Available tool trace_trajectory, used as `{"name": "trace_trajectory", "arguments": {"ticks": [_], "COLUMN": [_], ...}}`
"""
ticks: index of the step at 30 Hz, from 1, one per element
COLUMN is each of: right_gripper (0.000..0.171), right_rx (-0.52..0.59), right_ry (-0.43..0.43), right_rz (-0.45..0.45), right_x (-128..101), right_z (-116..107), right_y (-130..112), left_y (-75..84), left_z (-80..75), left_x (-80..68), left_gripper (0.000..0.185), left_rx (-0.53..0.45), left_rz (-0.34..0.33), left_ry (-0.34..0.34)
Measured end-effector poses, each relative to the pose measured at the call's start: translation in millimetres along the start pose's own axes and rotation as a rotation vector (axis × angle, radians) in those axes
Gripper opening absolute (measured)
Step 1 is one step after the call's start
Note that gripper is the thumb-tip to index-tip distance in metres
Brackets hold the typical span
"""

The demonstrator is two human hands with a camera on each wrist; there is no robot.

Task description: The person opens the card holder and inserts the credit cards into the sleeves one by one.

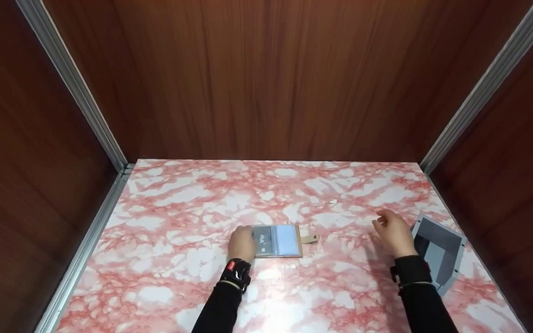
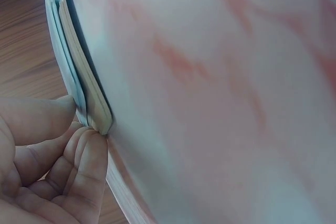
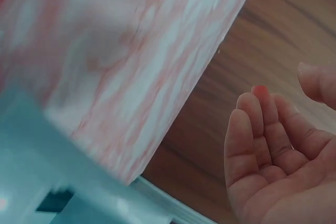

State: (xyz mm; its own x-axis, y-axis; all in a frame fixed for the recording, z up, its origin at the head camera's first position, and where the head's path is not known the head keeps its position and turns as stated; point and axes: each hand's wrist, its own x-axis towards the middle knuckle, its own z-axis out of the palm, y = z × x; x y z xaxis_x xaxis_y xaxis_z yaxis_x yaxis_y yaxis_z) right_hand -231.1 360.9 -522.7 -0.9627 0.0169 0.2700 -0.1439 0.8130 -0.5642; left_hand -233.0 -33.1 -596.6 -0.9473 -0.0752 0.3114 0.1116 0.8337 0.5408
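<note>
Through the feed, I have the left hand point(image 1: 242, 243) pinching, thumb against fingers, the left end of the card holder point(image 1: 278, 240), which runs rightward from them, long axis left to right. My right hand point(image 1: 395, 235), loosely curled and holding nothing, is farther from it, near the gray box point(image 1: 440, 233).

Your tabletop point(image 1: 169, 273) is white with pinkish-red marbling; your card holder point(image 1: 287, 240) shows a pale blue page and tan edge, its strap point(image 1: 311, 238) beige; the card point(image 1: 262, 247) is grey, lettered white; your sleeves point(image 1: 220, 309) are black, the bin point(image 1: 441, 233) grey; the walls point(image 1: 266, 78) show dark reddish-brown woodgrain, the rails point(image 1: 77, 88) silvery grey.
</note>
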Motion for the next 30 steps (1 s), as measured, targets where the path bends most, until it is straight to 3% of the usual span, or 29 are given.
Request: {"name": "trace_trajectory", "arguments": {"ticks": [11,19,30], "right_gripper": [0.031,0.031,0.038], "right_rx": [-0.028,-0.057,-0.084], "right_ry": [0.034,0.050,-0.056], "right_rz": [0.118,0.267,0.378], "right_x": [-10.8,-15.9,-21.5], "right_z": [-29.2,-40.2,-51.6], "right_y": [24.7,43.7,63.5], "left_y": [-1.0,-2.3,-3.0], "left_z": [1.8,2.8,3.2], "left_x": [-0.1,-0.3,0.3], "left_gripper": [0.008,0.009,0.008], "left_rx": [-0.011,-0.012,-0.016], "left_rz": [-0.004,0.011,0.021], "left_ry": [0.004,0.018,0.024]}}
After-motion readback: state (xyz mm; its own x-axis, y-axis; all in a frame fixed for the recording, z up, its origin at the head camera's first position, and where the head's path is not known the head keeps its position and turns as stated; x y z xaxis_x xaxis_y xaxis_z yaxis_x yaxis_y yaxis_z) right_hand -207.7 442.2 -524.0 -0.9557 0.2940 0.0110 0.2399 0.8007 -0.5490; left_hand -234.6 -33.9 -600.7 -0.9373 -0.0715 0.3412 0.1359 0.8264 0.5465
